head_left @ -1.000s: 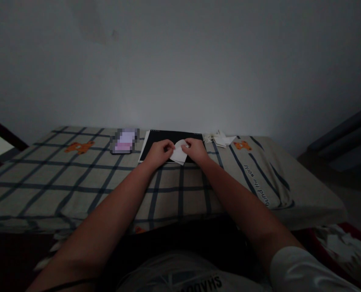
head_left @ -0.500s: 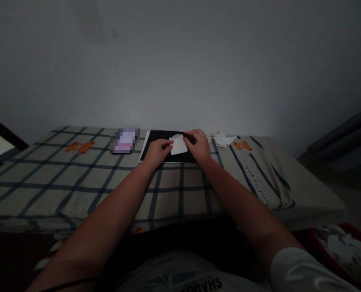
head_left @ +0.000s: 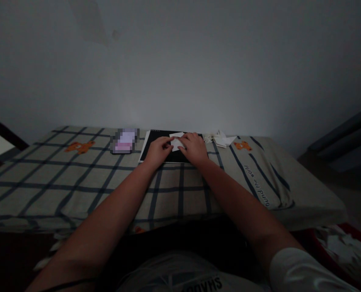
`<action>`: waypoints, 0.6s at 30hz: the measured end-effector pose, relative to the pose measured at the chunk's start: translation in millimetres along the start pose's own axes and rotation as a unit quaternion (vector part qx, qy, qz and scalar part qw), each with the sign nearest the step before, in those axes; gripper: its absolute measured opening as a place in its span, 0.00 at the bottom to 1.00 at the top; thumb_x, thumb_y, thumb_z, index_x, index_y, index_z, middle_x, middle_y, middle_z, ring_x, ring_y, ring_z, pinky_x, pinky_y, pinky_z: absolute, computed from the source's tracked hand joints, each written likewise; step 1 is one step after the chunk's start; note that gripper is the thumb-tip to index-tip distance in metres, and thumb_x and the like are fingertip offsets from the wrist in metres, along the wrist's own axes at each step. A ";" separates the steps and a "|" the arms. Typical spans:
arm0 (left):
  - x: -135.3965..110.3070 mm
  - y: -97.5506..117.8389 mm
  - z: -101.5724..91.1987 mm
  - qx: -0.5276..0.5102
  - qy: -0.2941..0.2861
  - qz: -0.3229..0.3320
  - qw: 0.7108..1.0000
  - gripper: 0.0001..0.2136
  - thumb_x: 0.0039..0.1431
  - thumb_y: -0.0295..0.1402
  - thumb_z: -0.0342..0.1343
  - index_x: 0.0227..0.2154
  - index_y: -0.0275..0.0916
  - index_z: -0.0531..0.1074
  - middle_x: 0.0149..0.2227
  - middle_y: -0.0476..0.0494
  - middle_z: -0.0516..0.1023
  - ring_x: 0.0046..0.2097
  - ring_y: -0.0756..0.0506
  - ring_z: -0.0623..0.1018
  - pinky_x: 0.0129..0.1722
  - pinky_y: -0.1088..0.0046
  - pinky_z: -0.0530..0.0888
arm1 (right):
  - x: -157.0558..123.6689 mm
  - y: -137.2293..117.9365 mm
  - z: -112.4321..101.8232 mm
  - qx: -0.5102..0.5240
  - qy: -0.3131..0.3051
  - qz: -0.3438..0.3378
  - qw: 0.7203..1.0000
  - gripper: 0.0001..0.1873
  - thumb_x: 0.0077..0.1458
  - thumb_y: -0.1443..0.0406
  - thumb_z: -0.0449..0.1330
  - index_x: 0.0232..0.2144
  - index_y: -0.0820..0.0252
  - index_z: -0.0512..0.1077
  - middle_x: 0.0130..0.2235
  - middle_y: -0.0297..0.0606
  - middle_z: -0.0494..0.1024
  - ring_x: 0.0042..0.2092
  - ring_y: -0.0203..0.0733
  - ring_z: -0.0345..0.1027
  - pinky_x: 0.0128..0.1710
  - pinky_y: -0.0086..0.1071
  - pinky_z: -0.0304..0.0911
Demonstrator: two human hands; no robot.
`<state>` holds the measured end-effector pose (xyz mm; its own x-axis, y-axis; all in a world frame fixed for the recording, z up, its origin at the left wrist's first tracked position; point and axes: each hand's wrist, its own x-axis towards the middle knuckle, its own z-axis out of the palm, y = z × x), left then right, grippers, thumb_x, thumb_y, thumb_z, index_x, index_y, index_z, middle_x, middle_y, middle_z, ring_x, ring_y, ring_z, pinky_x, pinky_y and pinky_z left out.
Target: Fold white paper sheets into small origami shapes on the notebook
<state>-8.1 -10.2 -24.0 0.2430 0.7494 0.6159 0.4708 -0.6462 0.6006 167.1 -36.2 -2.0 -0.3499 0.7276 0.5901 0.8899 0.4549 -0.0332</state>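
Observation:
A small piece of white paper (head_left: 176, 144) lies over a black-covered notebook (head_left: 159, 136), partly hidden by my fingers. My left hand (head_left: 159, 150) holds the paper's left side, its thumb and fingertips closed on the edge. From the right, my right hand (head_left: 195, 147) bends over the sheet, thumb and fingers pinching its right part. Whether the paper is folded under the fingers is hard to see in the dim light. Just right of the notebook sits a folded white paper shape (head_left: 224, 140) with pointed ends.
The notebook rests on a table with a checked cloth (head_left: 86, 178). A phone (head_left: 124, 142) with a blurred screen lies to the left. A grey wall (head_left: 180, 73) rises behind. Below the right edge stands a red container (head_left: 355, 231) with crumpled white paper.
My right hand has shifted left and a little down, its fingers now over the paper. The paper shows a smaller, changed outline. My left hand has barely moved.

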 end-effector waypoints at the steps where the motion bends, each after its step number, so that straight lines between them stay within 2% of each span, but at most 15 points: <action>1: 0.0 -0.1 0.4 -0.004 -0.001 -0.001 1.000 0.15 0.52 0.28 0.54 0.44 0.37 0.73 0.43 0.43 0.74 0.33 0.51 0.74 0.38 0.73 0.72 | 0.0 -0.3 0.2 -0.006 -0.003 0.006 1.000 0.19 0.56 0.61 0.56 0.50 0.55 0.68 0.44 0.44 0.70 0.47 0.49 0.57 0.44 0.40 0.52; 5: 0.3 -0.2 1.7 -0.021 -0.002 0.001 1.000 0.15 0.52 0.28 0.54 0.44 0.37 0.72 0.44 0.42 0.74 0.34 0.51 0.74 0.37 0.73 0.72 | 0.4 -1.0 2.5 -0.018 0.004 0.027 0.999 0.16 0.56 0.60 0.56 0.45 0.60 0.70 0.42 0.46 0.70 0.46 0.49 0.57 0.43 0.40 0.52; 10: 0.6 2.3 2.6 -0.023 0.014 0.005 1.000 0.16 0.52 0.28 0.55 0.45 0.34 0.73 0.43 0.40 0.74 0.34 0.51 0.74 0.39 0.73 0.72 | 0.5 -3.5 1.2 -0.019 0.026 0.040 0.999 0.10 0.56 0.60 0.56 0.35 0.59 0.73 0.39 0.44 0.71 0.45 0.48 0.57 0.42 0.39 0.52; 15: 0.9 -1.8 8.4 -0.104 0.004 -0.076 0.992 0.24 0.50 0.27 0.56 0.53 0.33 0.66 0.41 0.40 0.76 0.33 0.52 0.74 0.41 0.71 0.72 | 0.7 -6.0 -0.9 -0.029 0.043 0.031 0.998 0.11 0.57 0.60 0.54 0.33 0.59 0.73 0.38 0.43 0.72 0.44 0.48 0.57 0.41 0.40 0.50; 18: 1.3 -6.0 12.5 -0.168 0.000 -0.096 0.981 0.26 0.48 0.27 0.57 0.53 0.33 0.65 0.41 0.39 0.76 0.34 0.51 0.75 0.42 0.70 0.72 | 0.5 -6.6 -0.8 -0.038 0.039 0.017 0.998 0.12 0.59 0.61 0.52 0.33 0.59 0.73 0.37 0.43 0.74 0.44 0.48 0.57 0.40 0.41 0.48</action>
<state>-0.1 -3.6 -33.1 0.1778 0.8624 0.4740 0.2014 -0.5034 0.8403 161.3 -39.2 -0.8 -0.2973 0.6989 0.6505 0.9219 0.3874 0.0051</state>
